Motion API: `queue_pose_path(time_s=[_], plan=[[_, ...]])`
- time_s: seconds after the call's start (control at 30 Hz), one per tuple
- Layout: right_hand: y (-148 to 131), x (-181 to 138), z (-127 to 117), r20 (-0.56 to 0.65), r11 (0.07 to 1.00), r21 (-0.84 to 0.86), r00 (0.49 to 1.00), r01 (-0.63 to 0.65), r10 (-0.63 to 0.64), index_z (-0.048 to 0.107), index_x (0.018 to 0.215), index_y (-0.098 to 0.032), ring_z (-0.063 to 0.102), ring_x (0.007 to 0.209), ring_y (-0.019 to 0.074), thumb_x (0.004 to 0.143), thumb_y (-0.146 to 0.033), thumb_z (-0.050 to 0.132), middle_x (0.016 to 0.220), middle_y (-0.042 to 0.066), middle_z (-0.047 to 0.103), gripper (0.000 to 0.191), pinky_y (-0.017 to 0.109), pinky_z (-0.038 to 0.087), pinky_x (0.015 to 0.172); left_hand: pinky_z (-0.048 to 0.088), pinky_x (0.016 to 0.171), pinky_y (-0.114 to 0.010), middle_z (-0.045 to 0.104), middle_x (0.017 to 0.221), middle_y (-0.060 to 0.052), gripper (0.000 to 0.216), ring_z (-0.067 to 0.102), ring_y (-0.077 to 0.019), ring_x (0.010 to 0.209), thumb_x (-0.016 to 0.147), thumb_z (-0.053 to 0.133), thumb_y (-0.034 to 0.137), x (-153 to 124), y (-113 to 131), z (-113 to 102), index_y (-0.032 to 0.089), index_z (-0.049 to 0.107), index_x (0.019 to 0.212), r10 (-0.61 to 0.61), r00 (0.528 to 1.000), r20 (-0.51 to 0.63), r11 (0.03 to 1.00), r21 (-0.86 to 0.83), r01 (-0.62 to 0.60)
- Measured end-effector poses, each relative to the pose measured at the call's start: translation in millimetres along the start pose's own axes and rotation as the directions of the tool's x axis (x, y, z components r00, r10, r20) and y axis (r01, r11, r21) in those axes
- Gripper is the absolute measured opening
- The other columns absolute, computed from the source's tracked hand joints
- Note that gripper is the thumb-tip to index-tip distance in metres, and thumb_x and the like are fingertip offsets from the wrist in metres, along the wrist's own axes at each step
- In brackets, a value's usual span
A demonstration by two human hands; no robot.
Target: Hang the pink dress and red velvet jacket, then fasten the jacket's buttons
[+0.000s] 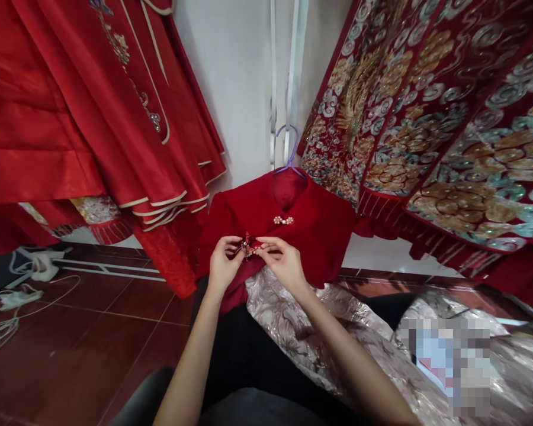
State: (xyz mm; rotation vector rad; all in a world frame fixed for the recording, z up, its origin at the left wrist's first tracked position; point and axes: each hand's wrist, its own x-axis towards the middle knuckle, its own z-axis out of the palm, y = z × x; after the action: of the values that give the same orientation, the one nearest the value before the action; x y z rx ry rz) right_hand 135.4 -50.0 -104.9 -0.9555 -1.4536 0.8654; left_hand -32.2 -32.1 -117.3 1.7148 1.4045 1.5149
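A dark red garment [320,236] on a purple hanger [289,157] hangs in front of me, its lower part over my lap. Near its neckline sits an ornate beaded clasp [283,220]. Just below that, my left hand [227,260] pinches the left side of a small red and silvery beaded ornament [247,245]. My right hand [281,257] pinches the ornament's right side between thumb and fingertips. Whether the ornament is fastened to the cloth, I cannot tell. Shiny pale floral fabric [288,319] lies under my right forearm.
Red gowns with pale piping [160,148] hang at the left. A heavily embroidered, fringed red garment [400,130] hangs at the right. White cables and a power strip [21,299] lie on the tiled floor [93,343]. A pixelated patch covers something at the lower right.
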Motion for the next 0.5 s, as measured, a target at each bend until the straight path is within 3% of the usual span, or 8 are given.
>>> queue_pose_path(time_s=[0.23, 0.5], plan=[[4.6, 9.0, 12.3, -0.022, 0.967, -0.216, 0.989, 0.137, -0.145, 0.068, 0.105, -0.023, 0.064, 0.079, 0.0154, 0.084, -0.021, 0.055, 0.097, 0.006, 0.064, 0.025, 0.030, 0.058, 0.073, 0.043, 0.064, -0.025, 0.067, 0.090, -0.004, 0.031, 0.053, -0.0108, 0.064, 0.066, 0.068, 0.025, 6.5, 1.7, 0.3, 0.017, 0.058, 0.094, -0.015, 0.993, 0.116, 0.998, -0.053, 0.021], [9.2, 10.7, 12.8, -0.003, 0.962, -0.223, 0.987, 0.156, -0.161, 0.068, 0.104, -0.022, 0.064, 0.081, 0.0151, 0.084, -0.019, 0.054, 0.098, 0.005, 0.063, 0.024, 0.029, 0.058, 0.073, 0.040, 0.061, -0.024, 0.068, 0.088, -0.003, 0.035, 0.053, -0.0098, 0.063, 0.068, 0.071, 0.028, 5.6, 1.4, -2.8, 0.017, 0.059, 0.099, -0.031, 0.990, 0.141, 0.985, -0.164, 0.055]])
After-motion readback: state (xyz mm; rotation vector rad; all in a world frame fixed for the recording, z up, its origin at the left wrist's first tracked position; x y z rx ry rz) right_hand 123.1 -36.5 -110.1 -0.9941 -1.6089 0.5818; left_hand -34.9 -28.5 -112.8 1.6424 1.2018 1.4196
